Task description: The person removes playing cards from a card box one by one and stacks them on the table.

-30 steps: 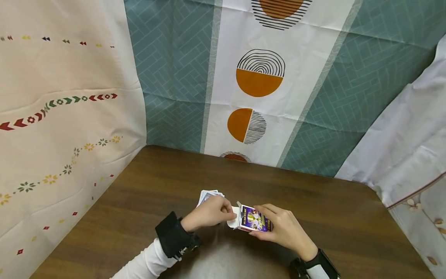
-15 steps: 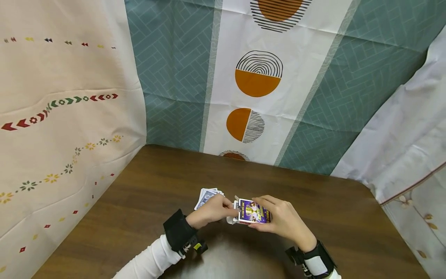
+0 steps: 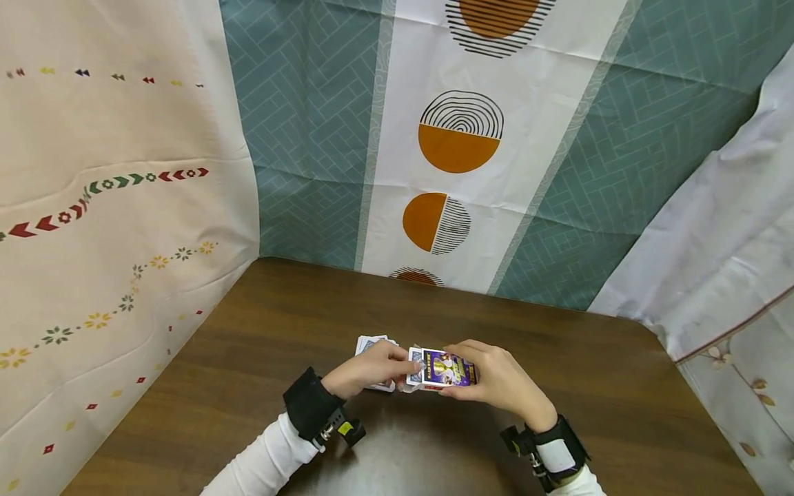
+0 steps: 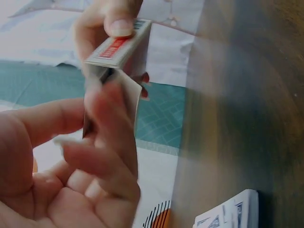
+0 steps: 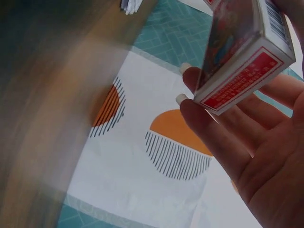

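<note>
My right hand (image 3: 499, 382) grips a purple playing-card box (image 3: 449, 368) by its sides, thumb on the near edge and fingers on the far edge. A red label marks the box's narrow side (image 4: 114, 47) in the left wrist view. From the box's left, open end stick out blue-backed playing cards (image 3: 414, 356). My left hand (image 3: 372, 368) pinches them at the box mouth, thumb on top. Its fingers are blurred in the left wrist view, next to a pale flap (image 4: 130, 95). Behind the left hand, a loose stack of blue-backed cards (image 3: 370, 342) lies on the table, partly hidden.
The brown wooden table (image 3: 298, 303) runs back to a teal and white patterned cloth (image 3: 459, 227). A cream cloth (image 3: 155, 227) hangs at the left and a white one (image 3: 695, 262) at the right.
The blue-backed cards have slid out of the box's open end toward the left, under my left thumb. Both hands have shifted slightly left with the box since half a second ago.
</note>
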### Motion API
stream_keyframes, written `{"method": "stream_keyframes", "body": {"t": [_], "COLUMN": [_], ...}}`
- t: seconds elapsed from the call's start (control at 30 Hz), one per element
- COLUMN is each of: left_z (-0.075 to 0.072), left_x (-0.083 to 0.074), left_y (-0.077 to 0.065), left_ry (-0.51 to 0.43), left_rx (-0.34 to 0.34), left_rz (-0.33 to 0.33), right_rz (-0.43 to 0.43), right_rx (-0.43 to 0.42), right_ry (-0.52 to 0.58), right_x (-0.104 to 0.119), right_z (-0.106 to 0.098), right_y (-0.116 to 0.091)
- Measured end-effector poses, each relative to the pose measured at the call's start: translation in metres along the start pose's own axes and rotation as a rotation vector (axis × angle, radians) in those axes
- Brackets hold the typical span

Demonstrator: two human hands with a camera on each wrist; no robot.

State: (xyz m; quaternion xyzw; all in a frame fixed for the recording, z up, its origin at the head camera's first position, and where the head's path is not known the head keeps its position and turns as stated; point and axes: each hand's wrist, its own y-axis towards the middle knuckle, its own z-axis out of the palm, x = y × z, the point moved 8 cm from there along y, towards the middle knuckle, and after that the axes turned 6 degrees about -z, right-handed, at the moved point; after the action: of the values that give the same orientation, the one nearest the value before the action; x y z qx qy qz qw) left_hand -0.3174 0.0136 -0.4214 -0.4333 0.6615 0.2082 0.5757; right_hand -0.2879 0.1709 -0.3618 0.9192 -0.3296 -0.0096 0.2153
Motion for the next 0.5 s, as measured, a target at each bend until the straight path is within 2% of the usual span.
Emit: {"method": "stream_keyframes", "body": {"t": [0.17, 0.3, 0.4, 0.5], "left_z": [-0.015, -0.038, -0.062, -0.088], "left_x": [-0.002, -0.005, -0.002, 0.008], "left_y": [-0.005, -0.012, -0.016, -0.017], "left_ry": [-0.102, -0.137, -0.141, -0.130], "left_rx": [0.070, 0.110, 0.064, -0.035], "left_rz": [-0.015, 0.002, 0.016, 0.010], "right_rz": [0.001, 0.035, 0.058, 0.059], "right_rx": [0.001, -0.011, -0.014, -0.007], "right_ry": [0.031, 0.072, 0.083, 0.079], "right_x": [-0.006, -0.014, -0.018, -0.020], "right_z": [-0.002, -0.006, -0.007, -0.005], "right_y": [0.007, 0.009, 0.008, 0.007]}}
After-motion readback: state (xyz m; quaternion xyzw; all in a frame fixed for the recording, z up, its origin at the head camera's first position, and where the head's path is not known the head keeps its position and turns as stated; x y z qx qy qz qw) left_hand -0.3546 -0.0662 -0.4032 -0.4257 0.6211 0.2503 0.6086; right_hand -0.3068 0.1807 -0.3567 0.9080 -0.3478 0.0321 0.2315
